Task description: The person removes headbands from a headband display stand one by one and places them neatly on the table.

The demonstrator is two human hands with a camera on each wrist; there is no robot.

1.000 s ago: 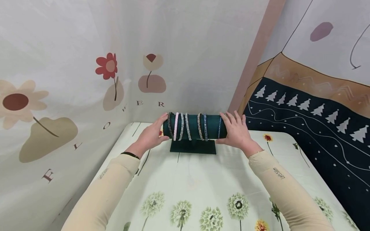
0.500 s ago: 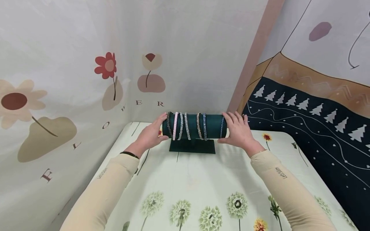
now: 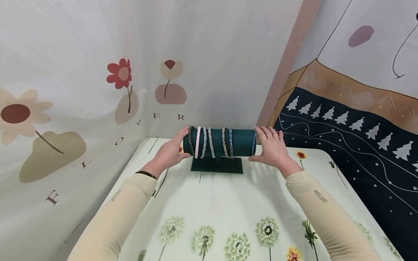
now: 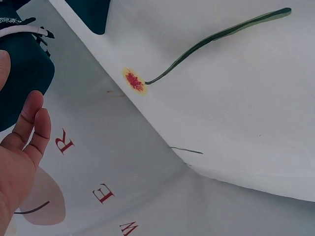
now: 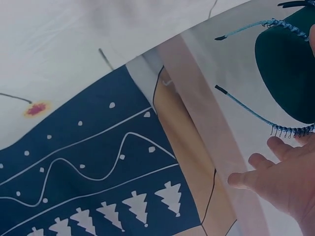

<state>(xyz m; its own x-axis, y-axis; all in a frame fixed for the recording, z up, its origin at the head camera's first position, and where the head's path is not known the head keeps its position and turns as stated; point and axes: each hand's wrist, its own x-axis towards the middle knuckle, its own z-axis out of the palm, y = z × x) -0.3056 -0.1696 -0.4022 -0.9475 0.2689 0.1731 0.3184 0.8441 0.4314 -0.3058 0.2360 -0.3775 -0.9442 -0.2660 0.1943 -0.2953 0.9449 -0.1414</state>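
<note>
A dark green roll display stand (image 3: pixel 240 143) bears several headbands side by side, among them a pink headband (image 3: pixel 197 142) and two silvery ones. My left hand (image 3: pixel 169 150) grips the roll's left end, thumb in front and fingers over the top, close beside a dark headband (image 3: pixel 191 139). At the roll's right end, my right hand (image 3: pixel 272 150) holds a thin blue headband (image 3: pixel 254 143) between thumb and fingers. The right wrist view shows this blue headband's (image 5: pixel 246 109) two black-tipped ends jutting past the roll, with small wire teeth along its inner side.
The stand's flat base (image 3: pixel 217 165) rests on a table with a pale flowered cloth (image 3: pixel 215 199). A whitish printed curtain (image 3: pixel 212 72) hangs close behind and to the left. Dark blue fabric with white trees (image 3: pixel 352 152) borders the right side.
My right hand has moved right, bringing the blue headband along the roll to its right end. My left hand stays at the left end, and the other headbands keep their places.
</note>
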